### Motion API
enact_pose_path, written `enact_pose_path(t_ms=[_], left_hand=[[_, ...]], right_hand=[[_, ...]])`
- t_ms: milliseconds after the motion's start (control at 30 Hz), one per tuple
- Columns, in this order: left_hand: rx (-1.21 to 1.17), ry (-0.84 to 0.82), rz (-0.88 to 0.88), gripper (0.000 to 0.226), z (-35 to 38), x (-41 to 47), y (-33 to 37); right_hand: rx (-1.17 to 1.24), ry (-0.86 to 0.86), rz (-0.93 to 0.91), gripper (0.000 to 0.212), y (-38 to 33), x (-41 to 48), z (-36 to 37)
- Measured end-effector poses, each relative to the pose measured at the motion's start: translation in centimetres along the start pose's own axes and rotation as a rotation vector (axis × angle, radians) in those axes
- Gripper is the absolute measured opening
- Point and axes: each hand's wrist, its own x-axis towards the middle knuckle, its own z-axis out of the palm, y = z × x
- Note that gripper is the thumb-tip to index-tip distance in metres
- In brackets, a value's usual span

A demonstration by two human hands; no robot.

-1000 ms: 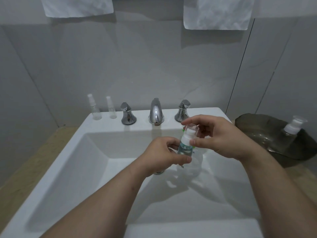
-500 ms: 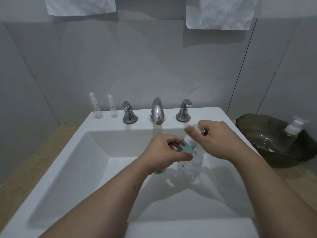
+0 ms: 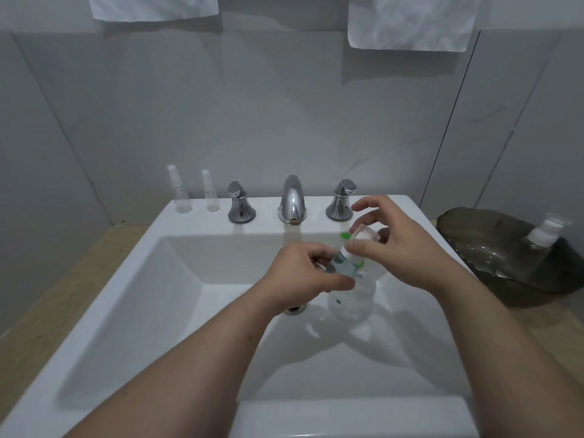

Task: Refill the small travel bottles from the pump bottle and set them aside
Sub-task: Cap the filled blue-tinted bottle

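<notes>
Uncapping step: my left hand [image 3: 303,275] gripped the green-labelled bottle [image 3: 343,265] over the sink [image 3: 132,279] basin, right hand [image 3: 404,248] pinched its clear cap [image 3: 366,233], probably lifting it off. Taller travel bottle [image 3: 180,197] and shorter travel bottle [image 3: 211,194] stood on the back ledge. Next needed: cap off, one fetched.

Home bathroom: white sink [image 3: 202,216], chrome faucet [image 3: 292,200], hanging towels [image 3: 410,23], tiled wall [image 3: 252,105].
</notes>
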Motion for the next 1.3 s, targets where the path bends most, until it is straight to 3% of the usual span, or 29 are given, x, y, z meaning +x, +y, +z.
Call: enact_pose_path(t_ms=[133,267,433,567,700,767,867,1000,1167,1300], left_hand=[[0.025,-0.004,-0.008,0.031,0.1,-0.1,0.0],[0.007,-0.002,-0.016,0.030,0.0,-0.1,0.3],[0.054,0.003,-0.025,0.035,0.1,-0.1,0.1],[-0.003,0.015,-0.029,0.034,-0.1,-0.1,0.2],[0.032,0.009,-0.031,0.039,-0.1,-0.1,-0.1],[0.027,-0.001,-0.020,0.034,-0.1,-0.2,0.0],[-0.013,0.010,-0.020,0.029,-0.1,-0.3,0.3],[-0.004,-0.013,-0.024,0.027,0.0,-0.6,0.4],[-0.080,-0.021,-0.005,0.018,-0.1,-0.4,0.4],[-0.314,-0.092,-0.039,0.030,-0.1,-0.4,1.0]], right_hand=[[-0.123,0.049,0.009,0.046,-0.1,0.0,0.4],[0.008,0.006,0.017,0.050,0.0,0.1,-0.2],[-0.134,0.077,0.010,0.050,0.2,0.1,0.4],[0.022,0.001,0.039,0.053,0.4,0.2,0.0],[-0.109,0.062,0.020,0.047,0.4,0.1,0.4],[-0.034,0.044,0.051,0.051,0.3,0.1,0.3],[0.135,0.008,0.056,0.039,0.4,0.3,0.1],[-0.030,0.073,0.058,0.023,0.5,0.4,0.3],[0.119,0.120,0.142,0.010,0.2,0.6,0.5],[0.140,0.254,0.157,0.022,0.0,1.0,0.9]])
